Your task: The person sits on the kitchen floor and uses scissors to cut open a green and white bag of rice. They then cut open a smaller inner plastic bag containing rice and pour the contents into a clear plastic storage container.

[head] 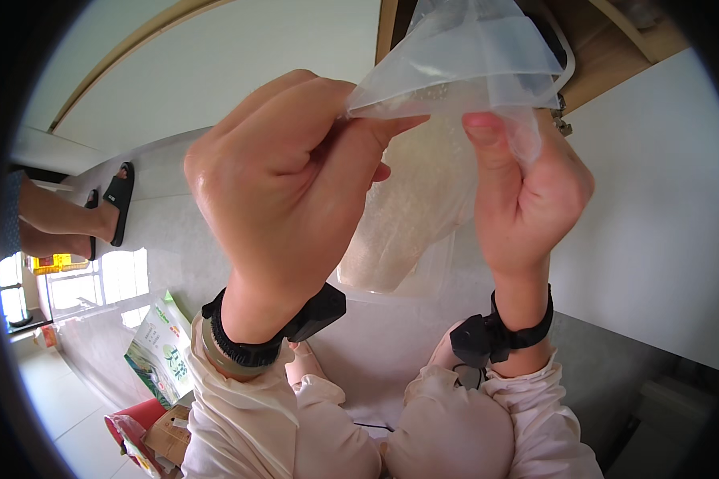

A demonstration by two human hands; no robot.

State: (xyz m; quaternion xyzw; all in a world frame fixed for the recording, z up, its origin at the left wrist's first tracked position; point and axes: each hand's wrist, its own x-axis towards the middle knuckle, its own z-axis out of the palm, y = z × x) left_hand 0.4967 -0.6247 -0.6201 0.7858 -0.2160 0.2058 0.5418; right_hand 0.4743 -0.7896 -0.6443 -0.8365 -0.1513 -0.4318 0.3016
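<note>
Both my hands are pinching the mouth of a clear plastic bag (pixel 461 60). My left hand (pixel 275 173) grips the edge at its left corner, with the thumb stretched along the opening. On the opposite side, my right hand (pixel 518 191) pinches the film between thumb and fingers, and a loose flap hangs over it. Small pale grains that look like rice (pixel 407 209) fill the lower part of the bag. That part rests in or against a translucent plastic container (pixel 443 269) on the floor; which of the two is unclear. Black straps with dark modules circle both wrists.
White cabinet doors (pixel 641 203) stand around a low wooden cabinet (pixel 599 66). Another person's legs in black slippers (pixel 117 206) are at left. A green and white printed bag (pixel 160 353), a red bin (pixel 141 413) and a cardboard piece (pixel 169 434) are at lower left.
</note>
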